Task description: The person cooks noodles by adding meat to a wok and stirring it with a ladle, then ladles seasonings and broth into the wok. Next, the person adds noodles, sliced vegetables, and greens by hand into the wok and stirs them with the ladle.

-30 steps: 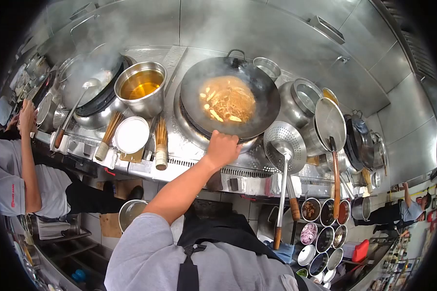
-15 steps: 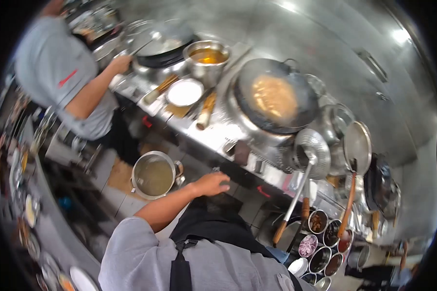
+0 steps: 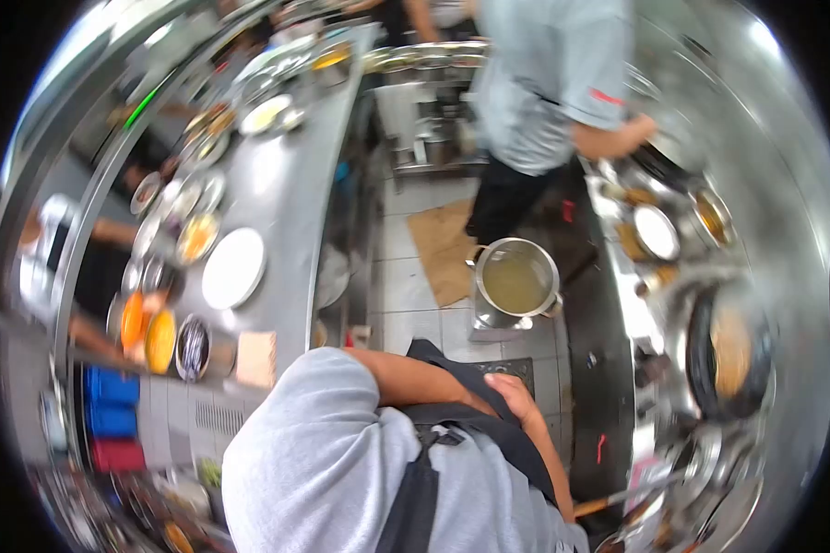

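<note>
My right hand [image 3: 514, 396] is in front of my waist, beside the black apron [image 3: 413, 502]. Its fingers are blurred, and whether they grip anything does not show. My left forearm [image 3: 433, 382] crosses my body toward the right hand; dark apron cloth hides the left hand. Ahead of me on the floor side stands a large two-handled metal pot [image 3: 516, 276] with cloudy, yellowish liquid, raised on a metal base. Neither hand visibly touches it.
A co-worker [image 3: 553, 88] stands beyond the pot at the stoves. On the right a wok [image 3: 730, 355] holds brownish food. The left steel counter [image 3: 286, 189] carries a white oval plate [image 3: 234, 268] and several food dishes. Brown cardboard [image 3: 438, 253] lies on the tiled floor.
My view has turned left, so the stoves now sit at the right and the counter shows. My left hand, earlier stretched out near the pot, is drawn in to my waist; my right hand has appeared.
</note>
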Available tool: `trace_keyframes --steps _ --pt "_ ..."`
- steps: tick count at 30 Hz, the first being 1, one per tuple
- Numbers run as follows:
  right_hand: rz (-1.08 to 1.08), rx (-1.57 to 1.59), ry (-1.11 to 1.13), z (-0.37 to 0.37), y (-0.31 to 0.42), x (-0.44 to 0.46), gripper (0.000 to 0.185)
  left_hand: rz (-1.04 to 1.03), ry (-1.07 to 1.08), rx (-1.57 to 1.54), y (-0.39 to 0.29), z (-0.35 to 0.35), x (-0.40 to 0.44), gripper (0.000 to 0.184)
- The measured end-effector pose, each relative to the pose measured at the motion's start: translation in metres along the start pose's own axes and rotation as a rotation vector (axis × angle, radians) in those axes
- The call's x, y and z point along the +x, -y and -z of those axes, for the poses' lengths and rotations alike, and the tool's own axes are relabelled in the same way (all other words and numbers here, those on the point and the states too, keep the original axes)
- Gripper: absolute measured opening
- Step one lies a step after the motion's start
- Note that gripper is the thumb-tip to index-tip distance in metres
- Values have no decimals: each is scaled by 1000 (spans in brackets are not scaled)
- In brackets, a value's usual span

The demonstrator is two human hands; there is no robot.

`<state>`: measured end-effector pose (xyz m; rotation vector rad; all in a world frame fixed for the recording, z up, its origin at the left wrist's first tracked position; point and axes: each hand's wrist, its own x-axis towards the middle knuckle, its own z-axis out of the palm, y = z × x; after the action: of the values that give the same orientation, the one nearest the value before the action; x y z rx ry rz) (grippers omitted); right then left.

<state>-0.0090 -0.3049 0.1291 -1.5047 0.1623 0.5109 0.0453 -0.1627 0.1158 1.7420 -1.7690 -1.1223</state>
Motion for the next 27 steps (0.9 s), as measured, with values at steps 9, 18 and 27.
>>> trace_keyframes --steps 9,18,27 --pt "117 -449 -401 -64 15 141 60 244 101 4 10 64 -89 40" --pt "-316 -731 -435 24 -88 121 44 626 -1473 -198 92 133 -327 27" --pt "-538 -707 -380 38 -93 97 33 1443 -2739 -551 149 18 -737 48"
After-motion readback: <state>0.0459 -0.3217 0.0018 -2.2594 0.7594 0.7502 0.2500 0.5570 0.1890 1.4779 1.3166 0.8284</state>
